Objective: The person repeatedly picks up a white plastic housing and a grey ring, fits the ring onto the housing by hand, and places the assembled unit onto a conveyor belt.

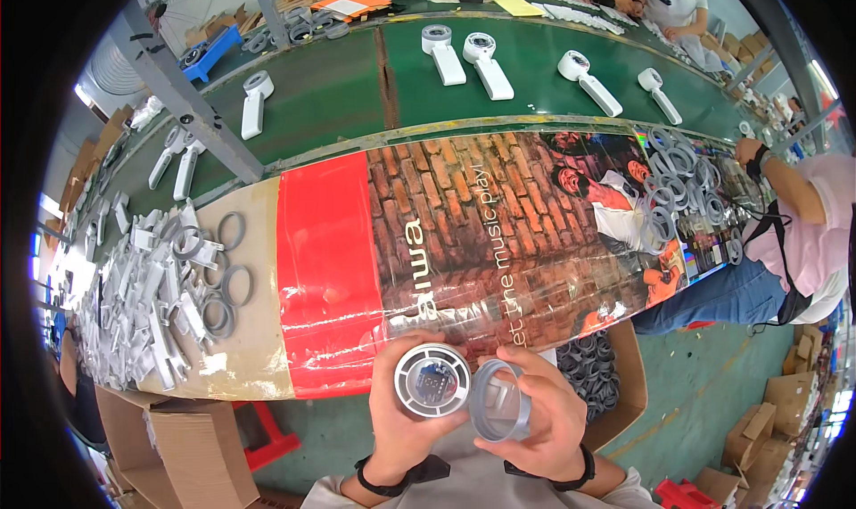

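In front of my body, my left hand point(397, 429) is closed around a white handheld fan point(434, 350). Its round head faces up and shows a circuit board inside a spoked ring; the handle is hidden. My right hand point(555, 420) grips a grey ring point(479, 413) by its side, tilted, just right of the fan head. Whether ring and head touch, I cannot tell. On the bench to the left lie a heap of white plastic parts point(147, 286) and several loose grey rings point(235, 286).
Beyond the bench sheet point(330, 277) runs a green conveyor belt point(330, 86) carrying several white fans point(486, 68). More grey rings point(673, 184) are piled at the right. Cardboard boxes point(201, 455) stand below the bench. A co-worker point(802, 233) sits at the right; others are across the belt.
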{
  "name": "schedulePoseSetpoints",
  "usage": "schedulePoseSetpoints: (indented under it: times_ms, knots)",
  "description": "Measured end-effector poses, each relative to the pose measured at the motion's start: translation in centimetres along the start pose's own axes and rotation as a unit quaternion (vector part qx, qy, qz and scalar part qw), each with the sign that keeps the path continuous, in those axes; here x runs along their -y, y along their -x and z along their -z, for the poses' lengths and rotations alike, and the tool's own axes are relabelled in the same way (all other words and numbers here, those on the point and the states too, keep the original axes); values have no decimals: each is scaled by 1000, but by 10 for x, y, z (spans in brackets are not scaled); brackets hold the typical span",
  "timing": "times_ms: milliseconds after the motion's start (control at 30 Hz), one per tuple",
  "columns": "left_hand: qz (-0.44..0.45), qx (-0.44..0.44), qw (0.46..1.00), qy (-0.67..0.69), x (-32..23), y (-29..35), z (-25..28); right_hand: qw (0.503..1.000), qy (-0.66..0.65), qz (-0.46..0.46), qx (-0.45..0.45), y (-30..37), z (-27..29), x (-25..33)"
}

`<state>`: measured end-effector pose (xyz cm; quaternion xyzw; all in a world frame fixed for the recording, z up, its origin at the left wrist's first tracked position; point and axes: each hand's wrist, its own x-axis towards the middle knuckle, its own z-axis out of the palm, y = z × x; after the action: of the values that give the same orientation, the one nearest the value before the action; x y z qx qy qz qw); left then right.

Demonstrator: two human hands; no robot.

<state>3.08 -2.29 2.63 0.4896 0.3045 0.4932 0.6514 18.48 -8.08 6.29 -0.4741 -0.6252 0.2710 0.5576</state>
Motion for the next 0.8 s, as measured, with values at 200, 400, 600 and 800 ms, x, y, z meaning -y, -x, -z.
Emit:
schedulePoseSetpoints:
  times_ms: [200, 400, 600, 800]
  knots:
    - [-81, 34, 975, -205, -3, 0, 3, 999, 41, -24, -11, -9, -1, 14]
    - [-276, -14, 832, -482, -28, -4, -23, 954, 285, -18, 92, -23, -1, 46]
    - [-315, 85, 800, -504, -49, -25, -20, 997, 63, -17, 48, -59, 18, 20]
    - [-309, 124, 826, -455, -39, -33, -26, 988, -43, -74, 132, -71, 4, -6]
